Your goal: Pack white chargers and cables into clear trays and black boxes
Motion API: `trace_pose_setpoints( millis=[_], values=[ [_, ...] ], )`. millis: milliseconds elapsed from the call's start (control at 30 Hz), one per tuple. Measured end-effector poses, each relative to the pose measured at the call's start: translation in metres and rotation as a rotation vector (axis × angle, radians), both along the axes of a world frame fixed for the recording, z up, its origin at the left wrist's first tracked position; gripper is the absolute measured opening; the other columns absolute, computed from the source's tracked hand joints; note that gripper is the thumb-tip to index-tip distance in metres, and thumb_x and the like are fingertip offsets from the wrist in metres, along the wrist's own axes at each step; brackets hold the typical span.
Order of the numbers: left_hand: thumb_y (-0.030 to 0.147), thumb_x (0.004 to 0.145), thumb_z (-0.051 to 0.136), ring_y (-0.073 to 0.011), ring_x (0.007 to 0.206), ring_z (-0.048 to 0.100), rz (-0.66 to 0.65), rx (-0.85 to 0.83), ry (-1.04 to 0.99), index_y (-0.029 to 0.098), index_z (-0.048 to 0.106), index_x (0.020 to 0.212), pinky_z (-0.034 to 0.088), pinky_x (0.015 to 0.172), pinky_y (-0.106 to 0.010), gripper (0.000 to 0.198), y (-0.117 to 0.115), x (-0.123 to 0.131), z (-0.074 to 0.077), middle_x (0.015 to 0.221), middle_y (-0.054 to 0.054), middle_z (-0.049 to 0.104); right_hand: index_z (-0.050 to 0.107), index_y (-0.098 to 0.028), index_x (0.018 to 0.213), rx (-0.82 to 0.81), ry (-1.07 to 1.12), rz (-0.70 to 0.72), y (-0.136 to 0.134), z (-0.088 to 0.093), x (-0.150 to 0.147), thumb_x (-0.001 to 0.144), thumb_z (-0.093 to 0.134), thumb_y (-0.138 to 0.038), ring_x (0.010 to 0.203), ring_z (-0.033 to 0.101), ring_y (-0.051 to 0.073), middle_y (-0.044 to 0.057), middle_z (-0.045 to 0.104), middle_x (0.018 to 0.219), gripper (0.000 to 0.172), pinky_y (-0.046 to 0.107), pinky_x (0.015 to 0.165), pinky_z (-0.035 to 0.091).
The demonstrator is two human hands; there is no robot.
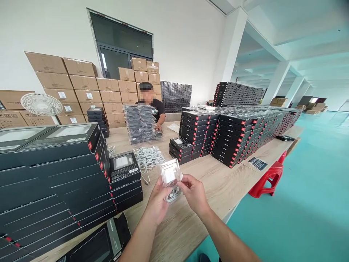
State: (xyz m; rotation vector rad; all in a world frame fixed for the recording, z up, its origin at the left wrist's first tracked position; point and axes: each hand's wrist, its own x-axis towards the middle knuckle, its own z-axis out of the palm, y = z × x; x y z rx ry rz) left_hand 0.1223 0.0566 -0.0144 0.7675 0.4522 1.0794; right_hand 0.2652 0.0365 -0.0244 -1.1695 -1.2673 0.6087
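Charger (170,175), one, white, in a clear plastic tray (174,164): between left hand (157,204) and right hand (195,193), raised above the table (174,233). Coiled cable (173,196), white: at the tray's near end, between both hands. Left hand: closed on the tray's left side. Right hand: close beside, thumb and fingers pinched on the right edge. Loose cables (149,157), white, one heap: just beyond the hands, to the left. Black boxes (125,171), stacked: left of the left hand. More boxes (231,140), red-marked: beyond the right hand. Red stool (265,182): well right.
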Motion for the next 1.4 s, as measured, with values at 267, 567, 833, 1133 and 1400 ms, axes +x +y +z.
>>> trace_pose_setpoints(
  millis=[267,567,833,1133,1400],
  values=[
    [0.016,0.068,0.073,-0.0278,0.098,0.071,-0.005,-0.150,0.147,0.022,0.060,0.115,0.056,0.075,-0.036,0.049,0.005,0.002,-0.008,0.104,-0.007,0.075,0.057,-0.022,0.079,0.012,0.069,-0.037,-0.005,-0.010,0.001,0.093,0.054,-0.044,0.058,0.054,0.015,-0.002,0.059,0.062,0.026,0.025,0.058,0.044],
    [0.010,0.065,0.070,-0.0282,0.084,0.073,0.144,-0.221,0.319,0.018,0.053,0.117,0.057,0.076,-0.041,0.055,0.015,0.001,-0.027,0.089,-0.008,0.072,0.048,-0.023,0.080,0.108,0.366,-0.303,0.008,-0.013,0.014,0.091,0.054,-0.054,0.053,0.043,0.012,-0.007,0.046,0.061,0.033,0.024,0.053,0.037],
    [0.013,0.059,0.079,-0.0329,0.149,0.024,0.432,0.001,0.566,0.022,0.061,0.108,0.028,0.116,-0.041,0.053,0.023,-0.009,-0.024,0.143,-0.013,0.052,0.054,-0.023,0.088,0.225,0.001,-0.290,-0.005,0.007,0.026,0.098,0.049,-0.042,0.068,0.058,0.015,0.002,0.061,0.084,0.022,0.030,0.070,0.049],
    [0.024,0.077,0.073,-0.0287,0.116,0.059,0.186,0.594,0.588,0.027,0.067,0.120,0.048,0.095,-0.036,0.043,-0.006,-0.006,0.003,0.127,-0.009,0.063,0.066,-0.022,0.091,0.107,0.011,-0.125,-0.012,0.012,0.006,0.089,0.061,-0.039,0.059,0.061,0.016,0.004,0.068,0.078,0.018,0.030,0.060,0.050],
    [0.043,0.086,0.067,-0.0226,0.074,0.072,-0.032,0.498,0.623,0.021,0.066,0.088,0.052,0.063,-0.029,0.022,-0.003,-0.011,0.007,0.084,-0.006,0.073,0.059,-0.017,0.063,-0.295,0.458,0.086,0.006,0.031,0.033,0.057,0.083,-0.049,0.042,0.044,0.008,-0.002,0.058,0.052,0.040,0.021,0.037,0.022]
  ],
)
